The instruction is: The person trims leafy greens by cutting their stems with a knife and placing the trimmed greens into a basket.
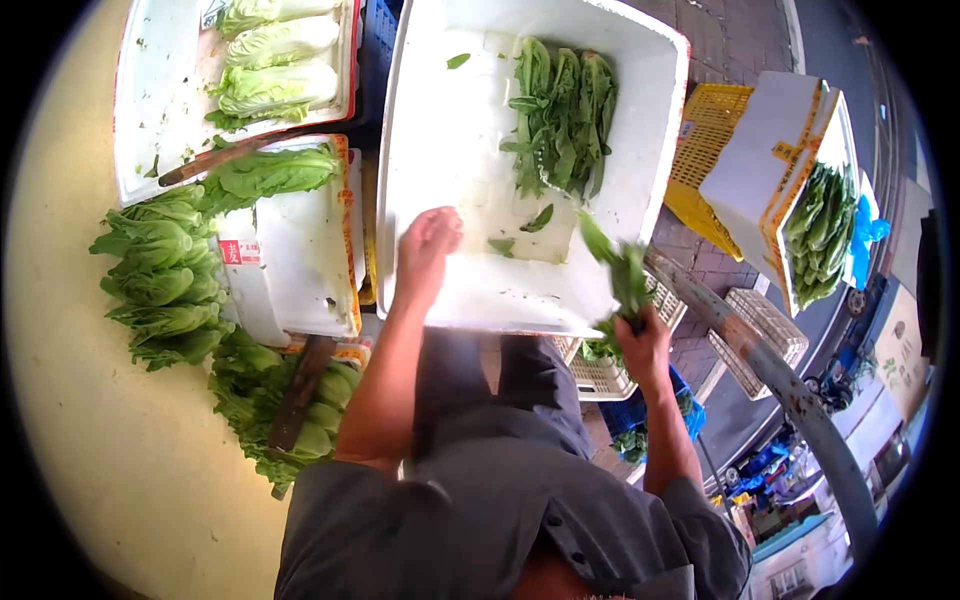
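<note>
One blurred leafy bunch (628, 280), right hand (646, 342) closed around it, left hand (431, 236) half-curled, any hold unclear

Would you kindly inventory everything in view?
Large foam box: one, white, centre
Leafy bunches: several, green, inside it
Side foam boxes: several, white, left
Cabbages: three visible, pale green, upper left
Leafy heads: many, green, left
Strips: two, brown, left
Yellow crate: one, yellow, right
Pale crates: several, whitish, right
Tilted foam box of greens: one, white, right
Blue plastic: one, blue, right
Metal pole: one, rusty grey, right
Shirt: one, grey, bottom
Left hand: one, bare, over large box
Right hand: one, bare, gripping green bunch
</note>
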Motion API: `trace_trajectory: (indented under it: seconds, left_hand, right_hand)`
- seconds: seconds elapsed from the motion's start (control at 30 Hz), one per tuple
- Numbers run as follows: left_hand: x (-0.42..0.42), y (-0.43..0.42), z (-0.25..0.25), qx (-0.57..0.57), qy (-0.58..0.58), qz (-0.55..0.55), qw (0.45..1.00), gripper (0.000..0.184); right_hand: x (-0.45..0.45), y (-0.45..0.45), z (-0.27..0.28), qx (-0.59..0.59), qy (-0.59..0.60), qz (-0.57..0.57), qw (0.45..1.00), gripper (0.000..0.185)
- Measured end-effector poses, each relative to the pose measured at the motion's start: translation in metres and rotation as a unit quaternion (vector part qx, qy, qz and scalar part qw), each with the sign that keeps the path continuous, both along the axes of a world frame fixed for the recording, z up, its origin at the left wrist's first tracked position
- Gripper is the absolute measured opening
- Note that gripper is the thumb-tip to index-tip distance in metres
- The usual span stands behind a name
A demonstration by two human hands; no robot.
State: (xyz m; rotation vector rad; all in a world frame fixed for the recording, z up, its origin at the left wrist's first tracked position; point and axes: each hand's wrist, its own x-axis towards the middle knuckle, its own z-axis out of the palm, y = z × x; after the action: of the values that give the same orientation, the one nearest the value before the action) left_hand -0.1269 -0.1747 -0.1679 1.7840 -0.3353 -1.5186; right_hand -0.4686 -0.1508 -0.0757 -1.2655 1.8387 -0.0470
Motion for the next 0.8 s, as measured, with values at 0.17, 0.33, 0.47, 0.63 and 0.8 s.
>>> trace_trajectory:
  seconds: [0.17,0.33,0.47,0.63,0.8]
  left_hand:
    - [0.037,-0.031,0.024,-0.173,-0.233,0.053,0.955,0.039]
    - [0.058,-0.060,-0.011,-0.106,-0.348,-0.042,0.930,0.059]
    - [0.054,-0.060,-0.030,-0.100,-0.391,-0.073,0.912,0.052]
    - [0.051,-0.059,-0.043,-0.110,-0.416,-0.047,0.902,0.046]
    - [0.053,-0.058,-0.049,-0.099,-0.401,-0.024,0.910,0.041]
  right_hand:
    - [-0.140,0.145,0.018,-0.042,0.222,0.003,0.974,0.048]
    - [-0.099,0.153,0.009,-0.061,0.179,-0.043,0.981,0.035]
    - [0.035,0.021,-0.018,-0.145,-0.045,-0.035,0.988,0.022]
    - [0.126,-0.170,-0.157,-0.282,-0.004,0.143,0.949,0.031]
    - [0.169,-0.318,-0.268,-0.244,0.185,0.257,0.917,0.038]
